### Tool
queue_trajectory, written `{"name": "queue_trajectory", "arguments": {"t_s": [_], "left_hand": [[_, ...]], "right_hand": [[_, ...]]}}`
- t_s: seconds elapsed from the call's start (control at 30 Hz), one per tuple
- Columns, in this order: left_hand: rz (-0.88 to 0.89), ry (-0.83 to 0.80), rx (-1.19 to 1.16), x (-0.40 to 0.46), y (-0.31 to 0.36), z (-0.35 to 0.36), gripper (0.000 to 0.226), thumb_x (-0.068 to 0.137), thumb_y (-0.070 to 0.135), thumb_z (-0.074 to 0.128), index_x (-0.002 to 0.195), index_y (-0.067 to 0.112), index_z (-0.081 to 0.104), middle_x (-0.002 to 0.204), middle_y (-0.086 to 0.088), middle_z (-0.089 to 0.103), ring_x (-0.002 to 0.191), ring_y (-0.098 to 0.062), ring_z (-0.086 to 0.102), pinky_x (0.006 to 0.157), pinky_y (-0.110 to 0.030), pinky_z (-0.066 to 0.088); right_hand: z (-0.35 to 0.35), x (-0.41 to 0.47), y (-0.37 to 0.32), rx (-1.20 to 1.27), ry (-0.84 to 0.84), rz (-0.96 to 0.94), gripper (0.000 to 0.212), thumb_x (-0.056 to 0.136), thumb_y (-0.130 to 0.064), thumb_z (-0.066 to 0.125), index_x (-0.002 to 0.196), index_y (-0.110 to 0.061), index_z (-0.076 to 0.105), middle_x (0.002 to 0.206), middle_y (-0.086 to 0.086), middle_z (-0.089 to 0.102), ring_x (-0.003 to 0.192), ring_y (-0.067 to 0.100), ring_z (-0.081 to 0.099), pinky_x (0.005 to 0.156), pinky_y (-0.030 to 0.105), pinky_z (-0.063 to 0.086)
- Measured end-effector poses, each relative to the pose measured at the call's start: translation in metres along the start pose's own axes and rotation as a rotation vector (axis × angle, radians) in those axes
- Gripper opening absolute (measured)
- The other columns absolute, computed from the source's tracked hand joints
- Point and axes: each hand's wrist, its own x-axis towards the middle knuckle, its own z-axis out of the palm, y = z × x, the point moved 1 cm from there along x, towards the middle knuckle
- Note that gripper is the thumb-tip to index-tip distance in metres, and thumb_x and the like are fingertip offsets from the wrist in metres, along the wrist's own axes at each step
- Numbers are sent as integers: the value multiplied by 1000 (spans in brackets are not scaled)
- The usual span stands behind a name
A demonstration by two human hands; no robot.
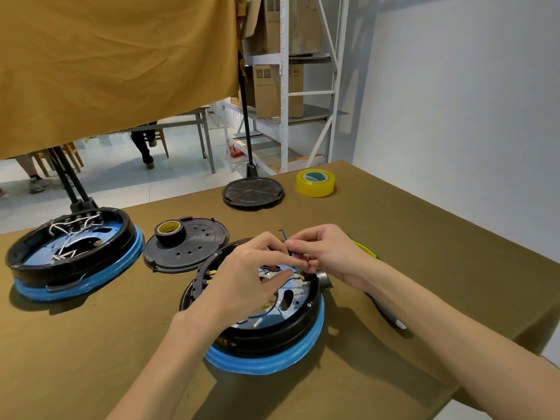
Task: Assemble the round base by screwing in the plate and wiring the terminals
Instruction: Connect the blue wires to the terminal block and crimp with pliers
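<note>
Far left on the counter point(91, 344) a second base point(72, 256) is sitting open, white wires showing inside, blue ring round its bottom. Next to it a black lid point(194, 247) is lying flat with a black tape roll point(170, 231) standing on it. Further back another lid point(253, 192) is lying near the far edge, and a yellow tape roll point(315, 182) is sitting just right of that.

The round base point(263, 316) is sitting front and centre. The left hand point(242, 283) is hovering over its open top, fingers curled; can't tell if that grip is clamped on anything. The right hand point(327, 253) is reaching in from the right, its grip pinching a blue wire point(286, 237) above the rim. A grey tool point(388, 313) is lying on the counter, partly under the right forearm.
</note>
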Motion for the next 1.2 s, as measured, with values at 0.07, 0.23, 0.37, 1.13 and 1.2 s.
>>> {"name": "queue_trajectory", "arguments": {"t_s": [0.07, 0.23, 0.37, 1.13, 1.2], "left_hand": [[58, 9, 99, 0, 3, 1, 17, 90, 32, 73, 104, 28, 83, 103, 11, 65, 81, -12, 64, 76, -40, 55], [29, 111, 114, 1, -2, -1, 12, 93, 19, 73, 103, 23, 79, 99, 18, 72, 97, -2, 64, 87, -33, 52], [-178, 53, -163, 0, -12, -3, 19, 97, 10, 68, 107, 23, 78, 90, 17, 73, 84, -9, 74, 80, -17, 57], [-294, -207, 22, 13, -45, 29, 10, 93, 23, 74, 97, 29, 82, 83, 13, 64, 76, 5, 57, 65, -15, 39], [-297, -213, 9, 14, -46, 30, 10, 94, 23, 74, 98, 29, 81, 83, 14, 64, 74, 7, 56, 63, -12, 37]], "right_hand": [[1, -1, 0, 15, -29, 46, 19, 98, -13, 69, 105, 3, 77, 66, 8, 64, 52, 9, 53, 49, 19, 46], [-8, 1, 1, -153, 145, -38, 19, 101, -20, 64, 100, -7, 78, 66, -2, 66, 54, 10, 52, 46, 17, 40], [-17, 6, 14, -515, 355, -176, 16, 99, -24, 65, 104, -15, 76, 90, -7, 71, 78, 1, 61, 70, 16, 47], [-6, 7, 48, -592, 161, -76, 30, 109, -36, 44, 128, -20, 60, 118, 1, 65, 109, 17, 63, 100, 44, 51], [-6, 7, 48, -582, 156, -75, 29, 109, -35, 44, 128, -20, 60, 118, 2, 65, 108, 17, 64, 98, 42, 53]]}}
